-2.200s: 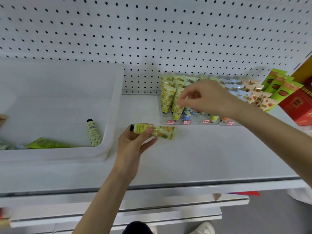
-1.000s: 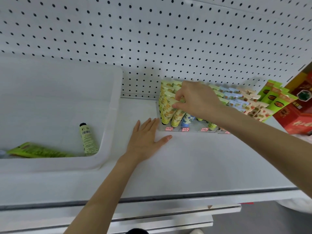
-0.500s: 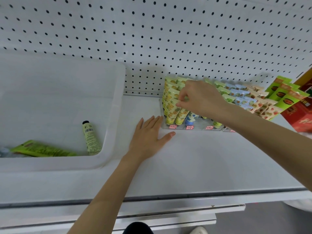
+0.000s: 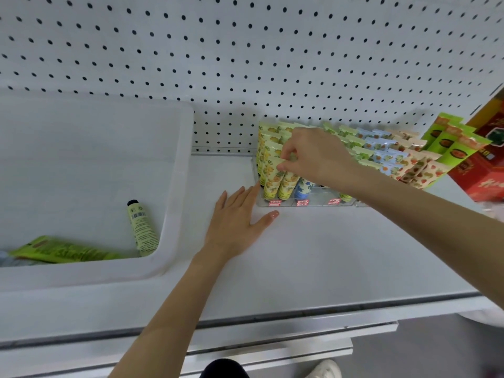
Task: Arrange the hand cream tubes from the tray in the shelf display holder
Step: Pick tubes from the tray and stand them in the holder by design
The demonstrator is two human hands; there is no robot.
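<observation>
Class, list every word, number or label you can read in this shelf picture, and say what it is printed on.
Nothing reads clearly.
Pale green tube with black cap, in the white plastic tray: barcode and small print, too small.
Flat green packet beside it: large lettering, blurred.
Red tags on the clear plastic display holder: blurred.
Red cardboard box: gold marks, blurred.

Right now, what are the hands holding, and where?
Right hand pinches the yellow fruit-print hand cream tube at its flat top edge; left hand holds nothing.
</observation>
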